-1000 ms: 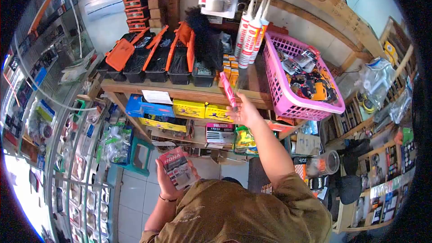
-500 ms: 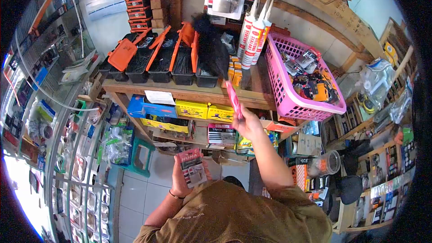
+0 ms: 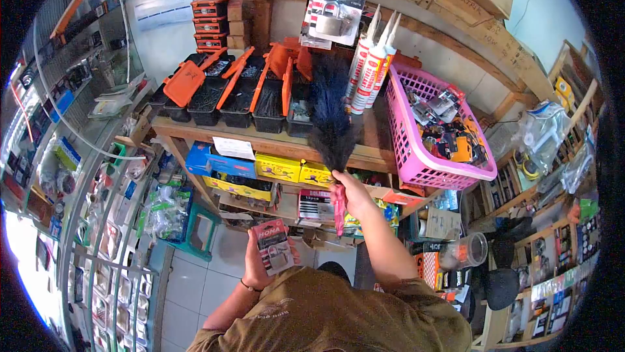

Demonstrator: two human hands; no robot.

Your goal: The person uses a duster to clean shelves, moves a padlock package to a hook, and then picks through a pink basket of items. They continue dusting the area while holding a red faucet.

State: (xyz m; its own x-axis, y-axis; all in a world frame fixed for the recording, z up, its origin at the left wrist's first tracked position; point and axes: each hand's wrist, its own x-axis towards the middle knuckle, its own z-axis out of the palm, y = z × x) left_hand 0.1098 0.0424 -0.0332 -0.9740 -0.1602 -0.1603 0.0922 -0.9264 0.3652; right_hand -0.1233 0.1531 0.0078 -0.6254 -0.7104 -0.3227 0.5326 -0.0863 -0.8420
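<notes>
My right hand is closed round the pink handle of a dark feather duster. The feathers stand upright over the front edge of the wooden shelf, just left of the white sealant tubes. Low on the left, my left hand holds a red and grey HONA padlock pack, its front facing up. More HONA packs hang above the shelf, near the tips of the feathers.
Black bins with orange lids line the shelf. A pink basket of packaged parts stands at its right. Yellow boxes sit below. A green stool and a glass display case are on the left.
The duster has swung more upright, and its handle has moved down with my right hand. Its feathers have shifted right and lower, away from the bins. My left hand still holds the pack.
</notes>
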